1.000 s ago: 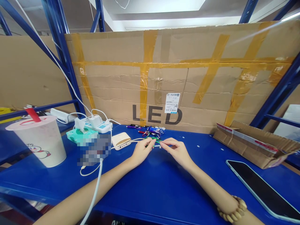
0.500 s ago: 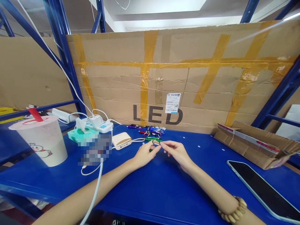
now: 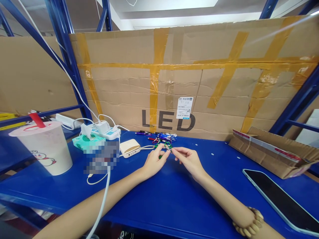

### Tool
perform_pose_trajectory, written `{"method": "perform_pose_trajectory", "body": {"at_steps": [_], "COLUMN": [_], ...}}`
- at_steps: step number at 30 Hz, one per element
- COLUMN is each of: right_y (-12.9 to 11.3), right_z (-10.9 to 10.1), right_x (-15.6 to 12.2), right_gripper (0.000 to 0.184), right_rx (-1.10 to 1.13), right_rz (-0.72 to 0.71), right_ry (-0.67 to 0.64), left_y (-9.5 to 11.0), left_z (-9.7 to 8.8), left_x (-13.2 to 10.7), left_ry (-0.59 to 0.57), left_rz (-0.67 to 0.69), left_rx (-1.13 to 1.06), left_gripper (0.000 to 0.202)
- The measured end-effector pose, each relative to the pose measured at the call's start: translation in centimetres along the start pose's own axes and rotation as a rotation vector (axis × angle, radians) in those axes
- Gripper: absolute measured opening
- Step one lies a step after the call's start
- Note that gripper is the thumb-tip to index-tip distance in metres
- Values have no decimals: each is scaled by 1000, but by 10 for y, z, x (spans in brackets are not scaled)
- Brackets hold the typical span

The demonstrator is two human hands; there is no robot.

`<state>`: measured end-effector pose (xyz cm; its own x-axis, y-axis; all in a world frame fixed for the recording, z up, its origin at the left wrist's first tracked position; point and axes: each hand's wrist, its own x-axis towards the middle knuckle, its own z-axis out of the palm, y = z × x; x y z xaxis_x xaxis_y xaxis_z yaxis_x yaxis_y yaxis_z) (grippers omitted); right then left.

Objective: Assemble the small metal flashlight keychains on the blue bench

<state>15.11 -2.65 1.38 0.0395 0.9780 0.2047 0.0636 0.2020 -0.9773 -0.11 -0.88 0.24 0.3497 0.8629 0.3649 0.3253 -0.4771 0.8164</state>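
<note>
My left hand pinches a small green carabiner between thumb and fingers, its loop standing up above the fingertips. Close against it, my right hand has thumb and forefinger pressed together at the right end of the same piece, where a silvery bit shows. More green shows under the left fingers, partly hidden. Just behind the hands lies a pile of slim pen-like pieces with clips, blue, red, purple and green; their details are too small to make out.
On the left stand a lidded paper cup, a teal tissue pack, a white power strip and a cream power bank with cables. To the right are a phone and an open cardboard box. Cardboard walls the back.
The green carabiner has turned in my fingers, so its loop now stands higher and shows more fully. Both hands stay close together in nearly the same place.
</note>
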Motion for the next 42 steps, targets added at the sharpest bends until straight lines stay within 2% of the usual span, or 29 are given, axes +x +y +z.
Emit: {"method": "perform_pose_trajectory", "body": {"at_steps": [3, 7, 11, 17, 19, 24, 26, 30, 42], "right_y": [-1, 1, 3, 10, 13, 14, 13, 11, 5], "right_z": [-1, -5, -7, -3, -4, -9, -11, -13, -14], "right_x": [0, 2, 4, 4, 4, 3, 2, 1, 0], "right_gripper": [38, 39, 41, 46, 46, 40, 39, 37, 32], "right_rx": [-8, -46, -81, -128, -189, -540, -646, -717, -749], "right_rz": [4, -35, -88, -137, -196, -508, -577, -631, -760], "right_ry": [-1, 31, -56, -192, -214, -177, -179, -194, -169], "left_y": [0, 2, -2, -5, -4, -4, -6, -7, -4], "left_z": [-1, -4, -5, -5, -7, -7, -7, -8, -9], "left_x": [0, 1, 2, 1, 1, 2, 3, 4, 4], "left_ry": [7, 17, -60, -136, -139, -137, -144, -143, -147], "left_rz": [34, 11, 4, 31, 21, 21, 28, 36, 66], "left_rx": [-37, -94, -55, 179, 222, 212, 201, 205, 227], "left_gripper": [23, 24, 25, 28, 27, 29, 29, 28, 25]}}
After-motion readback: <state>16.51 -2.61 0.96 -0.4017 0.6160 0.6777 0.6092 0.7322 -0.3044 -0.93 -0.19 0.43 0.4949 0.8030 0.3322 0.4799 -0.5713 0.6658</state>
